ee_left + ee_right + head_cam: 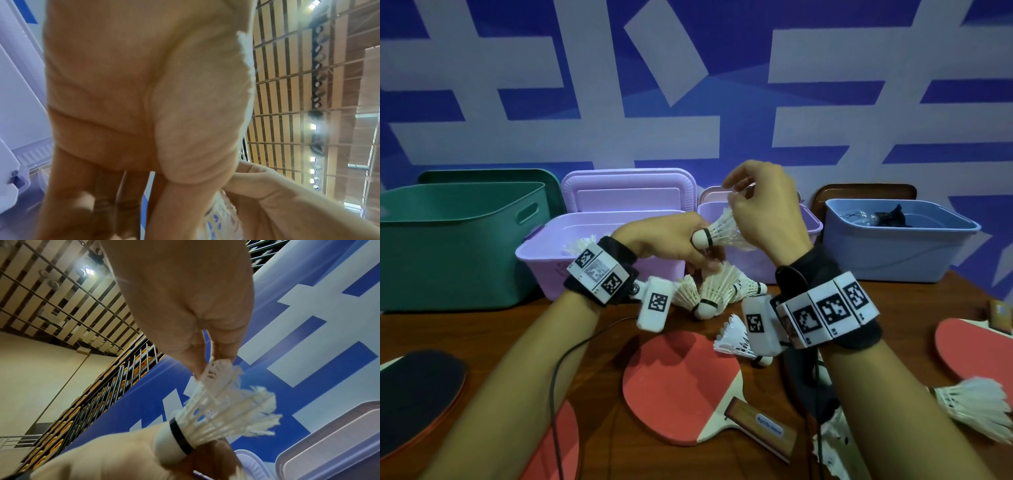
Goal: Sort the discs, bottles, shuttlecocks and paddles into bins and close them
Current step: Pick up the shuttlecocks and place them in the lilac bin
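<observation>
Above the lilac bin [599,260] the left hand [671,241] grips a shuttlecock [717,231] by its cork while the right hand [760,205] pinches its feather tips (likely steadying it for dropping in); other shuttlecocks [717,291] lie on the table [893,308].

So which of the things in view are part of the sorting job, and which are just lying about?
Job:
- held shuttlecock, left hand, right hand
- loose shuttlecocks
- red paddle
- lilac bin
- green bin
- blue bin

Lying about:
- wooden table
- black cable
</observation>
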